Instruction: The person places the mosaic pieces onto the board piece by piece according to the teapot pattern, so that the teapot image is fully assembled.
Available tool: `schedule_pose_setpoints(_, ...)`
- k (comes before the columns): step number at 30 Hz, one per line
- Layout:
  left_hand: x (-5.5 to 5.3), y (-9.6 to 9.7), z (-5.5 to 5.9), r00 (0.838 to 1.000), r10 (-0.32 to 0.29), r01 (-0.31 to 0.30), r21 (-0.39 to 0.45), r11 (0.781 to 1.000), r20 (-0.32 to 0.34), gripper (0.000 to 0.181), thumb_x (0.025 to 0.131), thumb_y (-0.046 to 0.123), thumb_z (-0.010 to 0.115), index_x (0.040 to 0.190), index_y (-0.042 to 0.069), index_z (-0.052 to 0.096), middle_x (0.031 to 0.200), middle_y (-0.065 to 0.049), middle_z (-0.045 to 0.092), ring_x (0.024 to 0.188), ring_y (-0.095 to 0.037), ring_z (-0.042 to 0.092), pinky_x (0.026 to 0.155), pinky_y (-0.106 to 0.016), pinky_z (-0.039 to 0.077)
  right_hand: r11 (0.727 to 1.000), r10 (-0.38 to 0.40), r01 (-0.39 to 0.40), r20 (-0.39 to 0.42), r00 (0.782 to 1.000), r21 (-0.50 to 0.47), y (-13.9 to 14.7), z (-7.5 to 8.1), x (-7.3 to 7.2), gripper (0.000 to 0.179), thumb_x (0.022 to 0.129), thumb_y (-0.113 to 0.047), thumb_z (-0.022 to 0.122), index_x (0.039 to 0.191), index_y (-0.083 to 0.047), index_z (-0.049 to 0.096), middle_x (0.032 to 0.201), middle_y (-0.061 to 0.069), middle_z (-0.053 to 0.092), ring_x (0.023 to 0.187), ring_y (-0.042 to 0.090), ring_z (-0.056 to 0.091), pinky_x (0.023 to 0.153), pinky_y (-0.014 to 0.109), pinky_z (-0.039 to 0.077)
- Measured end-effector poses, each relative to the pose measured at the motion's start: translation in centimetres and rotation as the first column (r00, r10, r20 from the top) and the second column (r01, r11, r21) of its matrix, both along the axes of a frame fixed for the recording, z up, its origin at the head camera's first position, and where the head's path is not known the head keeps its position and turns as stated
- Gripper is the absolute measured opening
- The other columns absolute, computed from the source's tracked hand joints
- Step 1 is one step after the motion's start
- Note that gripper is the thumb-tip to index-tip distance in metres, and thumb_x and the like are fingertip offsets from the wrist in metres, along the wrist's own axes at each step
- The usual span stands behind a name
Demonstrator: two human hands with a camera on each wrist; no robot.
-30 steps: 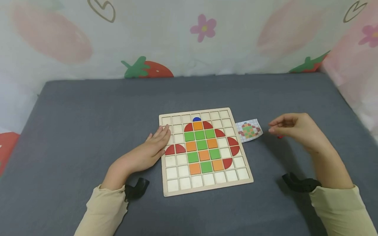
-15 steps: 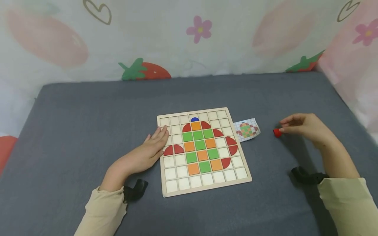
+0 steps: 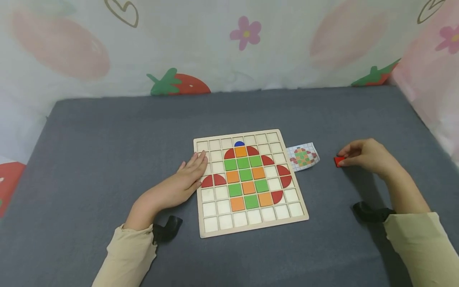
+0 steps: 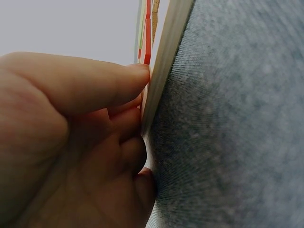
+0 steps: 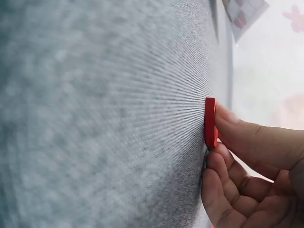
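A wooden grid board (image 3: 252,228) lies flat on the grey cloth, filled in part with orange and green squares, red quarter-round pieces and a blue half-round piece (image 3: 239,144). The left hand (image 3: 183,179) rests on the board's left edge with its fingers straight; in the left wrist view, its thumb (image 4: 137,76) touches the rim. To the right of the board, the right hand (image 3: 367,157) pinches a small red piece (image 3: 338,161) at the table surface. Close up in the right wrist view, the thumb presses on the red piece (image 5: 210,122) and curled fingers sit at its end.
A printed pattern card (image 3: 303,157) with a curled edge sticks out from the board's right side. Grey cloth (image 3: 125,131) covers the table around the board. Behind it hangs a white curtain (image 3: 279,48) with strawberries and flowers.
The right hand has moved away from the card to the right and lowered onto the red piece, which was mostly hidden beneath it earlier. The left hand stays on the board.
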State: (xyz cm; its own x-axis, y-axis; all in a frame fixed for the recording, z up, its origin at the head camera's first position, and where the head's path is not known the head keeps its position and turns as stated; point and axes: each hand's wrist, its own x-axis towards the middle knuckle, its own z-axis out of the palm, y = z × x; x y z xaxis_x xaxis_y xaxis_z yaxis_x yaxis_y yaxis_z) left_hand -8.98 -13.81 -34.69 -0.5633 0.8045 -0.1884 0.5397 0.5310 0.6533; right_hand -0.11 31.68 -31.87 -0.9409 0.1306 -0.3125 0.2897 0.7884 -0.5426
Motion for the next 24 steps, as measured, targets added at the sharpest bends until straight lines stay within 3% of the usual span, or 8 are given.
schedule_pose_setpoints(6, -0.1, 0.0, 0.0, 1.000, 0.001, -0.001, 0.001, 1.000, 0.004, 0.055, 0.100, 0.006, 0.040, 0.147, -0.007, 0.015, 0.156, -0.019, 0.004, 0.143, -0.034, -0.002, 0.112, -0.054, 0.004, 0.999, 0.032, -0.032, -0.010, 0.999, 0.031, -0.4, 0.0, 0.2, 0.023, 0.081, -0.017, 0.075, 0.094, 0.001, 0.068, 0.083, 0.004, 0.070, 0.077, 0.010, 0.056, 0.069, 0.025, 0.044)
schedule_pose_setpoints(15, -0.1, -0.1, 0.1, 1.000, 0.005, -0.005, -0.002, 1.000, -0.001, 0.055, 0.100, 0.007, 0.040, 0.147, -0.007, 0.016, 0.156, -0.019, 0.005, 0.143, -0.033, -0.001, 0.112, -0.054, 0.005, 0.997, 0.010, -0.003, -0.088, 0.996, 0.081, -1.0, -0.1, 0.9, 0.019, 0.079, -0.016, 0.077, 0.085, -0.003, 0.065, 0.078, 0.003, 0.068, 0.073, 0.015, 0.054, 0.063, 0.030, 0.043)
schedule_pose_setpoints(24, -0.2, 0.1, -0.1, 1.000, -0.002, 0.002, -0.030, 1.000, -0.009, 0.056, 0.101, 0.010, 0.040, 0.148, -0.005, 0.014, 0.157, -0.017, 0.003, 0.143, -0.031, -0.002, 0.112, -0.053, 0.005, 0.995, -0.045, 0.061, -0.188, 0.981, 0.076, -2.6, 1.8, 1.8, 0.020, 0.084, -0.019, 0.073, 0.089, -0.003, 0.063, 0.079, 0.006, 0.067, 0.070, 0.008, 0.054, 0.059, 0.027, 0.043)
